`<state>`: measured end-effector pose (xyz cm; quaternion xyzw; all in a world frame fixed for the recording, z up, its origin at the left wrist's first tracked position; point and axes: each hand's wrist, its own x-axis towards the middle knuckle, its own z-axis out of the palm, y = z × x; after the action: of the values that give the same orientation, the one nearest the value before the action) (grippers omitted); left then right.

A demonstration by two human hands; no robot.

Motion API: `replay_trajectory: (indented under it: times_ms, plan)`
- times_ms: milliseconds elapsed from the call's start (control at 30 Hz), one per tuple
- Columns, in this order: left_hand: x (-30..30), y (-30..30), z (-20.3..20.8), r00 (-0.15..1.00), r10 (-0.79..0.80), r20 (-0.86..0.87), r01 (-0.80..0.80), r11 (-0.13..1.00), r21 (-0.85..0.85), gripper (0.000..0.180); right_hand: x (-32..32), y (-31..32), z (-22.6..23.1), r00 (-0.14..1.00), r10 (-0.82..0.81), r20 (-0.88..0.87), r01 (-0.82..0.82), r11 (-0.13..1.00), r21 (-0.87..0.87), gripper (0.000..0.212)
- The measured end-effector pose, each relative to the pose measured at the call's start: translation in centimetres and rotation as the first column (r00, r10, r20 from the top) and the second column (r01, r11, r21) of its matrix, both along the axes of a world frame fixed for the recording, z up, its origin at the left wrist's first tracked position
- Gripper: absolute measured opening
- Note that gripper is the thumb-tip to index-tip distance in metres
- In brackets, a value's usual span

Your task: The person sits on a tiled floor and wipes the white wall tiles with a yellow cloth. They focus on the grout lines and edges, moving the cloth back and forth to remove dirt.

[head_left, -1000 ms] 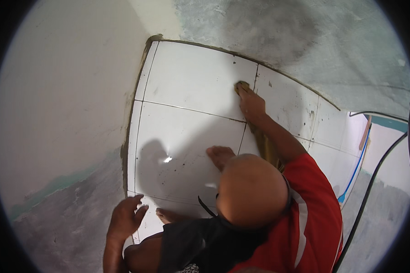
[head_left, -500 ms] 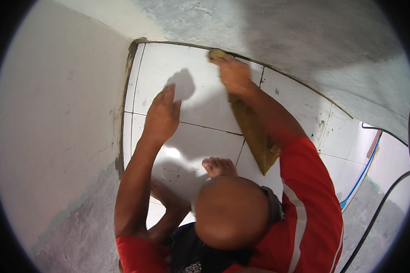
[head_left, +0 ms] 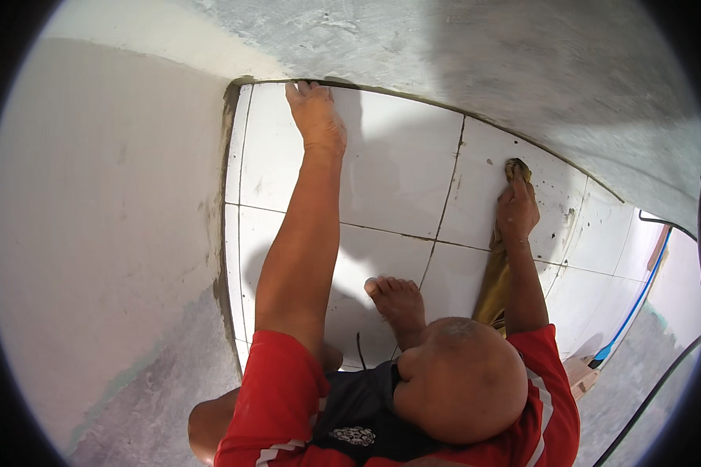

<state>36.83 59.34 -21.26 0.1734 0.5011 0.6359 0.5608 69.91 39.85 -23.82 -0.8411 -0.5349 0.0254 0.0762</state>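
My left hand [head_left: 318, 123] reaches to the far edge of the white tiled floor [head_left: 401, 148]. Its fingertips touch the dark seam [head_left: 382, 91] where tiles meet the far wall, with the fingers partly spread and no object seen in them. Over on the right, my right hand [head_left: 518, 212] is closed round a bunched olive-yellow cloth [head_left: 492, 292] and presses one end of it on a tile. The cloth's length trails back toward me under the forearm, partly hidden. Small dark specks dot the tile around that hand.
A smeared grey plaster wall [head_left: 537, 70] rises at the far side, and a pale wall [head_left: 125, 179] at the left. My bare foot [head_left: 399, 303] stands on the tiles. On the right are a blue cord [head_left: 639, 292], a black cable [head_left: 653, 397] and a wooden piece [head_left: 580, 377].
My left hand has moved forward from above the tiles to the far seam. My right hand has drawn the cloth away from that seam, rightward and nearer to me.
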Motion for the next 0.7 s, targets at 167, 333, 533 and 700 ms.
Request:
replay_trajectory:
  times_ms: [167, 333, 533, 700]
  plan:
    - [1.3, 0.7, -1.1, 0.996, 0.065, -0.055, -0.063, 0.998, 0.029, 0.072, 0.0, 0.0, -0.3, 1.0, -0.001, 0.01, 0.001, 1.0, -0.021, 0.047]
    - [2.8, 0.8, -1.8, 0.992, 0.124, -0.04, -0.121, 0.991, 0.063, 0.061, 0.2, -0.1, -0.4, 1.0, -0.011, 0.006, 0.011, 0.999, -0.031, 0.049]
    - [4.0, 0.2, -2.9, 0.994, 0.089, -0.058, -0.083, 0.991, 0.102, 0.057, 0.0, 0.0, -0.3, 1.0, 0.025, 0.011, -0.025, 0.999, 0.022, 0.046]
    - [5.2, -1.7, -1.9, 0.998, -0.068, -0.005, 0.068, 0.997, 0.043, 0.075, 0.1, 0.0, -0.5, 1.0, 0.028, 0.006, -0.028, 0.998, 0.06, 0.045]
